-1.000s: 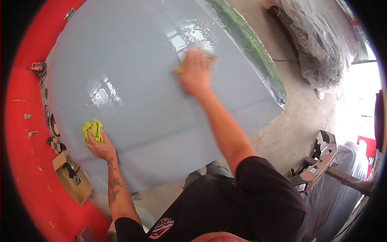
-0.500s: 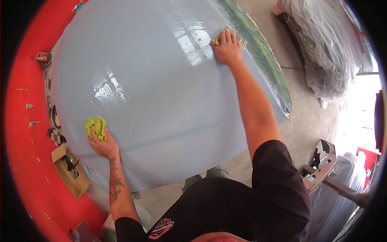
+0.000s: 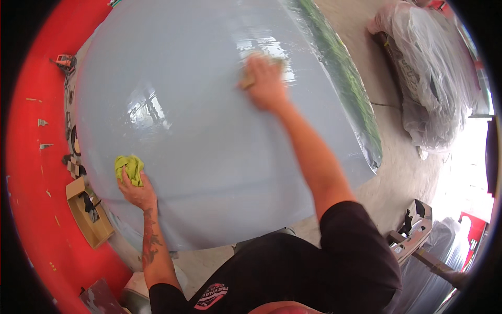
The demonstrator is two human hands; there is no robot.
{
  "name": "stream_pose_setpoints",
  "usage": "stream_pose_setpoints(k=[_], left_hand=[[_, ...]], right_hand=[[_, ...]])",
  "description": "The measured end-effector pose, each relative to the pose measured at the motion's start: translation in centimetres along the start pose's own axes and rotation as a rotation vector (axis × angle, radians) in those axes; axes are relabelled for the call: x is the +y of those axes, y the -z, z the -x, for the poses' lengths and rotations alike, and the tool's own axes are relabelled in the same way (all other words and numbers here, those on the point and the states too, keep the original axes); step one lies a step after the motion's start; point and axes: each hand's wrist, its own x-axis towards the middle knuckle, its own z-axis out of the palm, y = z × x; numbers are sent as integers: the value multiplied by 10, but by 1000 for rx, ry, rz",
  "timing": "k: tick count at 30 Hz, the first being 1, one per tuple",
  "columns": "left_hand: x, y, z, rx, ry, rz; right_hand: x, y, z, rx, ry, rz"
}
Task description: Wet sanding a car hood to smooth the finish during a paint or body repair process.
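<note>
Grey panel (image 3: 204, 131): broad and curved, spread before the person, its far part shining as if wet.
Right hand (image 3: 265, 81): on the panel's far right half; its grip holds a pad (image 3: 247, 82) beneath the fingers.
Left hand (image 3: 137, 191): near the panel's left edge, grip closed around a bunched yellow-green cloth (image 3: 128, 166).
Rubbing: seems the step in hand, mid-stroke, judging by the blurred right hand.
Next stroke: calls, I'd say, for a flat palm and even pressure, with the cloth handy for wiping.
Under the palm: most of the pad is hidden; I can't tell its working face.
Far edge: the panel is cut off at the top.
Glare: bright reflections mask the finish there.
</note>
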Motion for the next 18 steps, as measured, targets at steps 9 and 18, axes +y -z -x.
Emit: stream_pose_setpoints(k=[9, 18], left_hand=[[2, -1, -1, 3, 28, 14], [7, -3, -1, -44, 45, 74]], right_hand=[[-120, -22, -76, -90, -116, -142], [-156, -61, -123, -114, 373, -287]])
